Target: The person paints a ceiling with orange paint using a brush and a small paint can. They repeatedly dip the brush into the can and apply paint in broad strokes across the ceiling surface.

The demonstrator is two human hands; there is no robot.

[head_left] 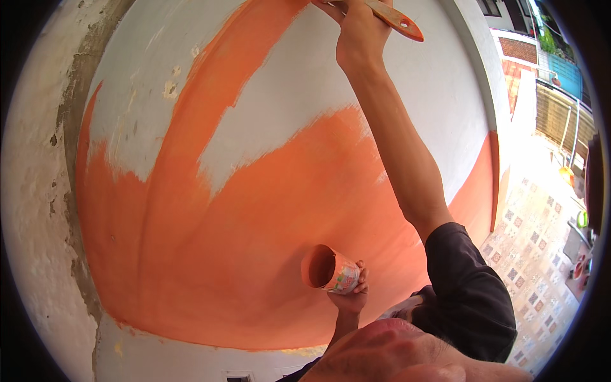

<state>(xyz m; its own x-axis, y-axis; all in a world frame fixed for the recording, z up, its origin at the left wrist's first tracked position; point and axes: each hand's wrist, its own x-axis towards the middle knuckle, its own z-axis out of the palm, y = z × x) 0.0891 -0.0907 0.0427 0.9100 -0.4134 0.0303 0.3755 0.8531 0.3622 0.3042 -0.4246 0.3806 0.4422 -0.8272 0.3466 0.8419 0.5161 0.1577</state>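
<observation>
Right hand (364, 32) and left hand (358, 288) are well apart, each closed on its own item. The right one, raised at the far edge of the scene, grips a paintbrush (400, 24); its flat wooden handle is smeared with orange, tapers toward the tip and has a small hole, while the bristles are out of view. The left one, nearer and lower, clasps a round container (347, 275), tilted with its mouth to the left; orange coats the rim and part of the side, a printed label shows white and green, and the inside is deep reddish brown. Both are in front of a wall (286, 210), matt orange across its near half, with feathered, streaky edges and one broad stripe running far over smooth pale grey. Farther left, rough cream plaster (35, 165) meets a crumbling grey seam (79, 83); at right, patterned square tiles (525, 235) catch bright light.
</observation>
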